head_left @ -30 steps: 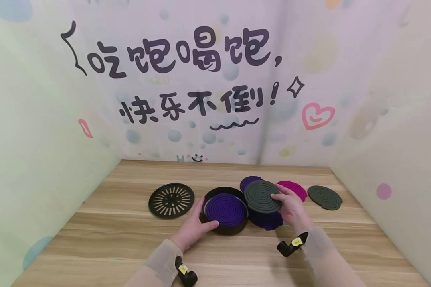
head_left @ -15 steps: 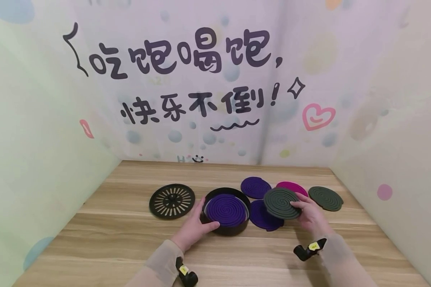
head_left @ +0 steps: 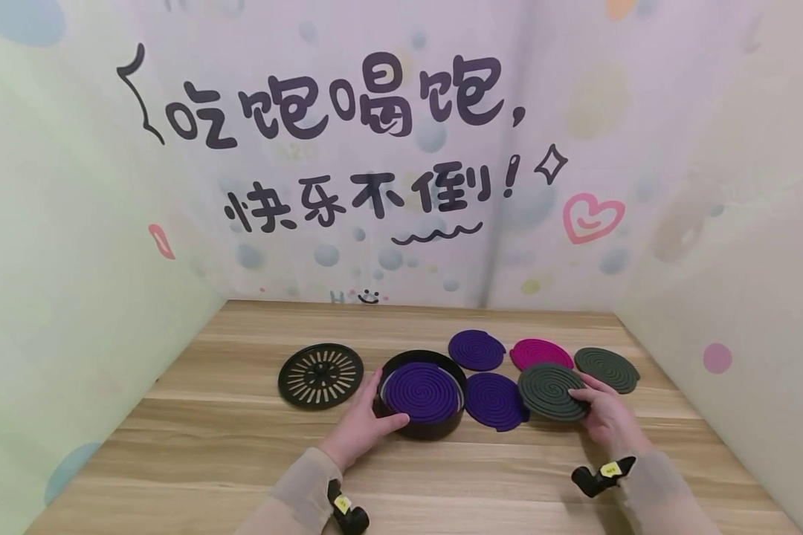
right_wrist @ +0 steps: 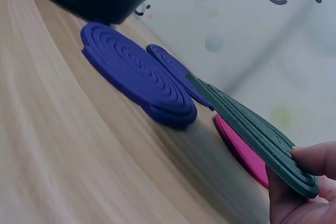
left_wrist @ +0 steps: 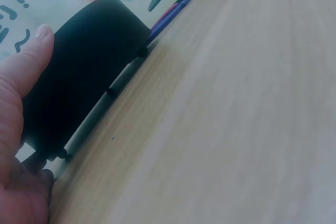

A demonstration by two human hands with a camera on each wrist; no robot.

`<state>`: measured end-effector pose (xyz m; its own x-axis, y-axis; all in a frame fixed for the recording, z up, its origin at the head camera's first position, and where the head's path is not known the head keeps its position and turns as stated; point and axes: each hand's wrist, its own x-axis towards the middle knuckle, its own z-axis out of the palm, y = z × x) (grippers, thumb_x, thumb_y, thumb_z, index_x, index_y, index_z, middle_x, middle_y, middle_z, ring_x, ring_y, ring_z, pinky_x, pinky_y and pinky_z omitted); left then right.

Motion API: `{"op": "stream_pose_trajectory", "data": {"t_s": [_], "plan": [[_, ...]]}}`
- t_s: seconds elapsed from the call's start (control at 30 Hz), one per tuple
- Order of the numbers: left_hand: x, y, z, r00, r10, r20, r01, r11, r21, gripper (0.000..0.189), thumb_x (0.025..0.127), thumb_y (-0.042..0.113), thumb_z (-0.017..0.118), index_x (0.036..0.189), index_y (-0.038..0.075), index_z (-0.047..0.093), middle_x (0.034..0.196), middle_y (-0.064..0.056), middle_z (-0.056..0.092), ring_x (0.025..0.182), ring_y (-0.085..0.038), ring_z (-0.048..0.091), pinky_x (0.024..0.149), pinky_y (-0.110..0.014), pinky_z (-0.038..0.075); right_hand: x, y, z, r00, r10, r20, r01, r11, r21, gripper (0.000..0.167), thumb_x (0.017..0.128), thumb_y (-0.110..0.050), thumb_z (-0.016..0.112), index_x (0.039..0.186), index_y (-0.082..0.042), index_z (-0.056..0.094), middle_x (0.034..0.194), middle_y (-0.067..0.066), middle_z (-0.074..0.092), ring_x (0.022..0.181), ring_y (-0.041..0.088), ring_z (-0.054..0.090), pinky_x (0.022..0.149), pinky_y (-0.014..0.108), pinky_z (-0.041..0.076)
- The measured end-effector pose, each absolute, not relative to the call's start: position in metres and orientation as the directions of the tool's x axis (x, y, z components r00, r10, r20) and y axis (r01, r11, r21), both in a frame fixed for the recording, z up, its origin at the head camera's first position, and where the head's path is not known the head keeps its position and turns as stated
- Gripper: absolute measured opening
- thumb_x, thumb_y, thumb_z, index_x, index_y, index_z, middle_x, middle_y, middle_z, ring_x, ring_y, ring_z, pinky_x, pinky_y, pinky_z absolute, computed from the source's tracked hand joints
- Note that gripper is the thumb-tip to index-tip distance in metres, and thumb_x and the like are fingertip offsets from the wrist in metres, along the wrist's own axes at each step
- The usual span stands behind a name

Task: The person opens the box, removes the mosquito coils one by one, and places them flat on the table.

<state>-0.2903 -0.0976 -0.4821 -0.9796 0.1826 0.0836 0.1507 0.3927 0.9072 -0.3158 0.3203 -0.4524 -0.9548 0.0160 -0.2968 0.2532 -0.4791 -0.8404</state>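
Observation:
My right hand (head_left: 607, 417) pinches a dark green mosquito coil (head_left: 552, 391) by its right edge, thumb on top and fingers underneath. In the right wrist view this coil (right_wrist: 252, 129) is tilted above the table. My left hand (head_left: 360, 425) grips the left side of a round black coil holder (head_left: 435, 429), its thumb along the near wall. A purple coil (head_left: 420, 392) lies inside the holder. Two more purple coils, a front one (head_left: 495, 401) and a back one (head_left: 476, 350), lie to the right. Behind the held coil is a magenta coil (head_left: 540, 352), partly covered in this view.
A slotted black lid (head_left: 320, 375) lies on the wooden table (head_left: 241, 461) left of the holder. At the far right rests another dark green coil (head_left: 607, 370). Printed walls close off the back and both sides.
My right hand has carried the green coil rightward and down, away from the holder, uncovering the purple coils. My left hand stays on the holder.

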Motion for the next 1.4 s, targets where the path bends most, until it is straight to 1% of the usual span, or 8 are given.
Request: {"op": "stream_pose_trajectory", "data": {"t_s": [0.3,0.57,0.67,0.77,0.9,1.2,1.3,1.4], "plan": [[-0.292,-0.097,-0.484,-0.980,0.183,0.077,0.143,0.384,0.912,0.107,0.076,0.043,0.080,0.155,0.013,0.014,0.158,-0.022,0.009,0.143,-0.042,0.011,0.111,-0.060,0.016,-0.312,0.332,-0.458,-0.951,0.050,-0.304,0.257,-0.412,-0.874,0.078,0.090,0.008,0.057,0.154,-0.010,0.015,0.084,-0.014,0.062,0.084,0.001,0.063,0.083,0.021,0.052],[-0.291,-0.097,-0.484,-0.980,0.182,0.081,0.146,0.380,0.913,0.107,0.076,0.042,0.080,0.155,0.012,0.015,0.158,-0.023,0.009,0.143,-0.042,0.010,0.111,-0.060,0.016,-0.311,0.338,-0.463,-0.946,0.068,-0.316,0.263,-0.407,-0.875,0.075,0.088,0.010,0.058,0.151,-0.011,0.023,0.084,-0.012,0.061,0.083,0.002,0.063,0.083,0.022,0.052],[-0.292,-0.097,-0.484,-0.980,0.180,0.082,0.147,0.382,0.912,0.106,0.076,0.042,0.080,0.155,0.012,0.015,0.158,-0.023,0.009,0.143,-0.042,0.010,0.111,-0.060,0.016,-0.311,0.338,-0.463,-0.945,0.075,-0.319,0.269,-0.380,-0.885,0.079,0.089,0.009,0.058,0.154,-0.008,0.016,0.111,0.001,0.059,0.083,0.002,0.063,0.084,0.022,0.052],[-0.292,-0.097,-0.485,-0.980,0.180,0.082,0.147,0.384,0.912,0.107,0.076,0.042,0.080,0.155,0.012,0.015,0.158,-0.023,0.009,0.143,-0.043,0.010,0.111,-0.060,0.016,-0.311,0.337,-0.462,-0.940,0.087,-0.329,0.280,-0.352,-0.893,0.082,0.090,0.008,0.057,0.155,-0.007,0.009,0.145,0.015,0.033,0.083,0.000,0.061,0.085,0.022,0.052],[-0.292,-0.098,-0.485,-0.980,0.181,0.083,0.148,0.381,0.912,0.107,0.077,0.042,0.080,0.155,0.012,0.014,0.158,-0.023,0.008,0.143,-0.043,0.009,0.111,-0.060,0.016,-0.311,0.336,-0.462,-0.941,0.095,-0.324,0.277,-0.332,-0.901,0.083,0.089,0.009,0.057,0.154,-0.004,0.007,0.157,0.017,0.006,0.083,-0.001,0.060,0.085,0.021,0.051],[-0.292,-0.098,-0.485,-0.981,0.175,0.089,0.152,0.393,0.907,0.107,0.076,0.043,0.080,0.155,0.011,0.015,0.158,-0.024,0.009,0.143,-0.043,0.011,0.111,-0.061,0.016,-0.308,0.333,-0.462,-0.939,0.150,-0.311,0.262,-0.276,-0.925,0.071,0.086,0.010,0.060,0.146,0.002,0.024,0.151,0.024,0.019,0.080,-0.001,0.060,0.082,0.022,0.053],[-0.293,-0.098,-0.485,-0.980,0.176,0.091,0.155,0.390,0.907,0.107,0.076,0.043,0.080,0.155,0.011,0.015,0.158,-0.024,0.009,0.143,-0.043,0.010,0.111,-0.061,0.016,-0.306,0.334,-0.463,-0.942,0.156,-0.298,0.251,-0.264,-0.931,0.059,0.084,0.010,0.061,0.136,0.002,0.034,0.124,0.016,0.050,0.080,0.001,0.061,0.079,0.023,0.054],[-0.293,-0.098,-0.486,-0.979,0.177,0.097,0.161,0.389,0.907,0.107,0.076,0.043,0.080,0.155,0.010,0.015,0.157,-0.024,0.010,0.143,-0.043,0.010,0.111,-0.061,0.016,-0.304,0.334,-0.463,-0.948,0.147,-0.282,0.238,-0.262,-0.935,0.051,0.085,0.011,0.060,0.129,0.001,0.037,0.098,-0.004,0.056,0.080,0.002,0.062,0.077,0.023,0.054]]}}
